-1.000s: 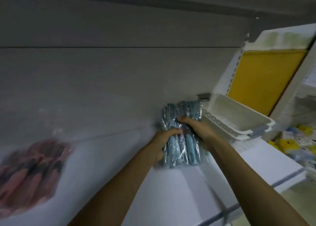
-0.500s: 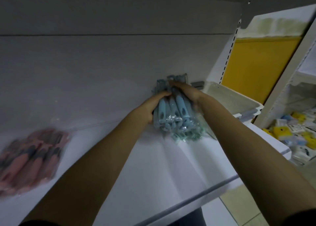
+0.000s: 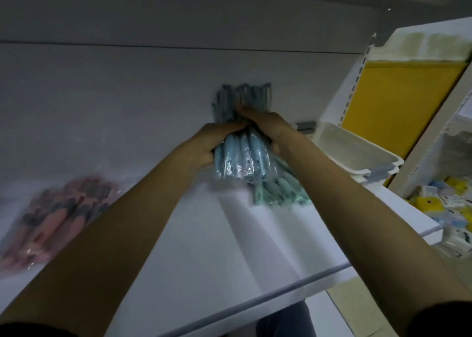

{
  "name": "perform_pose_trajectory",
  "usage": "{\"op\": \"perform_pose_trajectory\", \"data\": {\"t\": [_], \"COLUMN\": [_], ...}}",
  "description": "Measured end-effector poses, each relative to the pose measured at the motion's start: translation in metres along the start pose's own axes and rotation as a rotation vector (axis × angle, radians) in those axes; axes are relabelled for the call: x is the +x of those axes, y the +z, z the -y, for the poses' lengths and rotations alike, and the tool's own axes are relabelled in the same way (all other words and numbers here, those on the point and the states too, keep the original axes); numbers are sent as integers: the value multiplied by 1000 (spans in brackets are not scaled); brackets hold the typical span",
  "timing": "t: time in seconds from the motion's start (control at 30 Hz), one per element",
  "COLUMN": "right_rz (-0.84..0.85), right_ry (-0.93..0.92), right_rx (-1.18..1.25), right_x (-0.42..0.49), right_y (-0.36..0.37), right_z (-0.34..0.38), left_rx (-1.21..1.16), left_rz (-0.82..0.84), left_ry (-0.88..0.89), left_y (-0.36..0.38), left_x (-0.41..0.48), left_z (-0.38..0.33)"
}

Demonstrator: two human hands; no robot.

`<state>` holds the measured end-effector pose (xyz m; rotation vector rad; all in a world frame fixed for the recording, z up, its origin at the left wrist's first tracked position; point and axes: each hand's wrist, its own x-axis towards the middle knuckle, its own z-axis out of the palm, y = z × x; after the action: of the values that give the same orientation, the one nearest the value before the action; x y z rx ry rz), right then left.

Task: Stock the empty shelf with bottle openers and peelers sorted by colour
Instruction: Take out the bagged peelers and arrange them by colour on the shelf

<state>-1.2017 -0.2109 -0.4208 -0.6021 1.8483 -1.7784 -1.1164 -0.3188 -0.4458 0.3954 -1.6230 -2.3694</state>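
My left hand (image 3: 205, 146) and right hand (image 3: 267, 124) both clamp the blue bundle (image 3: 244, 159) above the green pile (image 3: 281, 192), at the right of the shelf (image 3: 204, 247). The pink pile (image 3: 58, 209) already lies far left. Blue is not yet set down, I judge.

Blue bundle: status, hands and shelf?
Left hand, right hand grip blue bundle over shelf. Green pack partly under it. Pink pile far left; white basket right.
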Motion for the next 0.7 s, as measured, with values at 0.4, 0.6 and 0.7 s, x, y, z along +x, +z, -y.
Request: {"op": "perform_pose_trajectory", "data": {"t": [0.4, 0.6, 0.7], "right_rz": [275, 194, 307], "right_ry": [-324, -87, 268], "right_rx": [158, -85, -72], "right_x": [-55, -33, -18], "right_y": [105, 125, 131], "right_z": [-99, -101, -100], "left_rx": [276, 458, 467], "left_rz": [-328, -549, -522], "left_ry": [516, 353, 92], "left_y": [-105, -113, -124], "left_x": [-96, -92, -81], "left_z": [78, 80, 73]}}
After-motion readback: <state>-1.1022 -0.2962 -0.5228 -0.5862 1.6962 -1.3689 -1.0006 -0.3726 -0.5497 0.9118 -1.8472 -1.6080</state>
